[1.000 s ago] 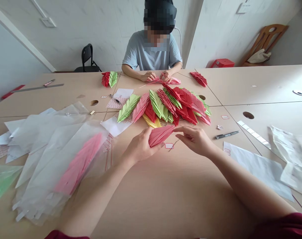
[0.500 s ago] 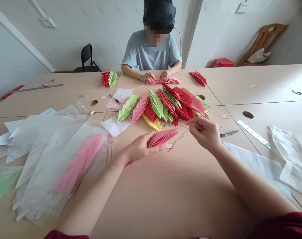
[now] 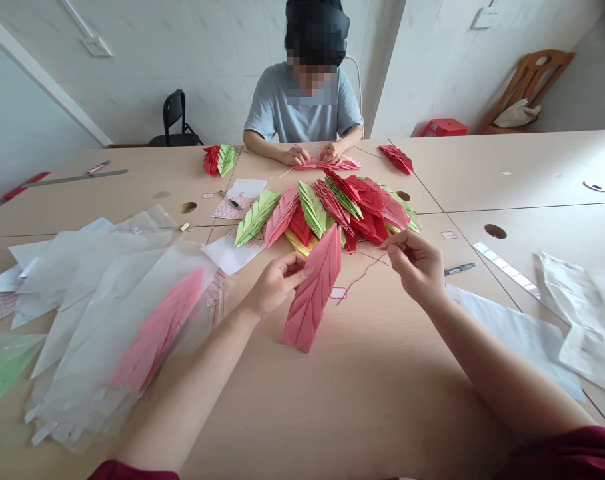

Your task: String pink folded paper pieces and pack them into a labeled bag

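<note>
My left hand (image 3: 278, 283) pinches the left edge of a pink folded paper piece (image 3: 313, 293), pleated in a leaf-like pattern and held upright and tilted over the table. To its right, my right hand (image 3: 418, 263) is closed with thumb and forefinger on a thin thread (image 3: 395, 248). Part of that thread runs left toward the paper piece; where it ends I cannot tell. A brown string (image 3: 365, 272) lies on the table between my hands. Just beyond is a heap of similar folded paper pieces (image 3: 370, 200) in red, green, pink and yellow.
Plastic sleeves (image 3: 102, 307) with pink paper cover the left side. A pen (image 3: 461, 269), a white sheet (image 3: 517, 333) and a white plastic bag (image 3: 590, 320) lie right. Opposite, a co-worker (image 3: 302, 100) handles pink folded paper (image 3: 350, 163). A cable hole (image 3: 495, 231) opens at right.
My left hand has turned the pink paper piece from lying edge-on to standing with its pleated face toward me. My right hand has shifted slightly right with the thread.
</note>
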`<state>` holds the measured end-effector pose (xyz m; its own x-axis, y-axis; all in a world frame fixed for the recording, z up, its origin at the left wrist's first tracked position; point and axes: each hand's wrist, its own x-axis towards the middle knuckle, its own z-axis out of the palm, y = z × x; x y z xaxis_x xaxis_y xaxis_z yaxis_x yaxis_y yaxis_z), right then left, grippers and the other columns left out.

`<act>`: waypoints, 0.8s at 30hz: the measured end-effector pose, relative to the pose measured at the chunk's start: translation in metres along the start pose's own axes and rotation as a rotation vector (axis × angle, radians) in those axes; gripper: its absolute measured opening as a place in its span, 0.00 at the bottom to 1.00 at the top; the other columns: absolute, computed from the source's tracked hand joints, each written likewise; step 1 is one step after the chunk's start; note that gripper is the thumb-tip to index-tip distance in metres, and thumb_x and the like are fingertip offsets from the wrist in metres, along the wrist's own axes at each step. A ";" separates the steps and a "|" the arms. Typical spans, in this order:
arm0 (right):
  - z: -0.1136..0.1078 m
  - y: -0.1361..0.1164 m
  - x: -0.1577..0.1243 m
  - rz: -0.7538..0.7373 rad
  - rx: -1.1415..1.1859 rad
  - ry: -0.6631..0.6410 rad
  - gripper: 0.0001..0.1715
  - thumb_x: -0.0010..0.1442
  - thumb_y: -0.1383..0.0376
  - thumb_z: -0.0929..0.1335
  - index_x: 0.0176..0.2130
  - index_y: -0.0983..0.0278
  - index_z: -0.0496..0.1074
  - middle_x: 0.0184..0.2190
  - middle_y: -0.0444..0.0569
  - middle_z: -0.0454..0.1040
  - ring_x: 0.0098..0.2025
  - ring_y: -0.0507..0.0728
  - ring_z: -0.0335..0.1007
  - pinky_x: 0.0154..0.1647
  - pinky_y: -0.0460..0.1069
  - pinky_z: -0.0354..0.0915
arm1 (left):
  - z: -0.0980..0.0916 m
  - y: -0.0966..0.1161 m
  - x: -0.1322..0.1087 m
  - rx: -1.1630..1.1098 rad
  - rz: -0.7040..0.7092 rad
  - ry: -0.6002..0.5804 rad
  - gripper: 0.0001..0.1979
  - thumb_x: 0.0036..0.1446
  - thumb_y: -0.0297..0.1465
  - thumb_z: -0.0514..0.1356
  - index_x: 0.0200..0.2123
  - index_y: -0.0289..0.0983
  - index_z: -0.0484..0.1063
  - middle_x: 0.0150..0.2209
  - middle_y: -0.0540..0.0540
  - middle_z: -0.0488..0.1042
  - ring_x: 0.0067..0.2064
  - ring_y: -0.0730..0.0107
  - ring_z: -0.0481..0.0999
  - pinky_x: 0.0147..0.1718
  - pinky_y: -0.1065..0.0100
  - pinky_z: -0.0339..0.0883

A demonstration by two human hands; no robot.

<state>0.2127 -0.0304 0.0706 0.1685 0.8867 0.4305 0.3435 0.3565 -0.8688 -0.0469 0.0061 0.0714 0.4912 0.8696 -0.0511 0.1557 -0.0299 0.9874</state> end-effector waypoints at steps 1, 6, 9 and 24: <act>0.001 0.002 0.000 0.026 0.045 -0.032 0.07 0.59 0.64 0.65 0.31 0.63 0.70 0.18 0.40 0.58 0.19 0.48 0.50 0.19 0.46 0.48 | 0.000 0.000 0.001 -0.008 0.017 0.045 0.14 0.55 0.42 0.62 0.31 0.35 0.69 0.30 0.50 0.68 0.31 0.75 0.66 0.31 0.72 0.62; 0.016 0.003 -0.001 0.187 0.242 -0.292 0.18 0.64 0.54 0.63 0.39 0.65 0.71 0.25 0.44 0.65 0.20 0.48 0.59 0.19 0.45 0.56 | 0.005 0.004 0.001 -0.012 0.094 0.169 0.15 0.52 0.40 0.65 0.26 0.35 0.68 0.25 0.53 0.65 0.28 0.77 0.63 0.29 0.72 0.59; 0.029 -0.005 0.000 0.218 0.237 -0.443 0.21 0.61 0.50 0.66 0.41 0.66 0.71 0.25 0.45 0.68 0.24 0.50 0.65 0.22 0.46 0.62 | 0.010 0.005 0.001 0.018 0.111 0.142 0.15 0.52 0.41 0.65 0.27 0.35 0.70 0.26 0.51 0.67 0.29 0.74 0.65 0.31 0.71 0.62; 0.011 -0.023 0.044 0.299 -0.012 -0.642 0.33 0.59 0.40 0.62 0.32 0.66 0.75 0.32 0.52 0.77 0.21 0.49 0.68 0.18 0.44 0.61 | 0.017 -0.020 -0.001 -0.620 -0.261 -0.427 0.20 0.55 0.31 0.63 0.52 0.36 0.70 0.39 0.40 0.76 0.40 0.61 0.77 0.46 0.57 0.69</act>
<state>0.2019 0.0031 0.1071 -0.3196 0.9458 -0.0585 0.3786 0.0709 -0.9229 -0.0359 -0.0029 0.0496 0.8103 0.5428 -0.2211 -0.1325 0.5371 0.8330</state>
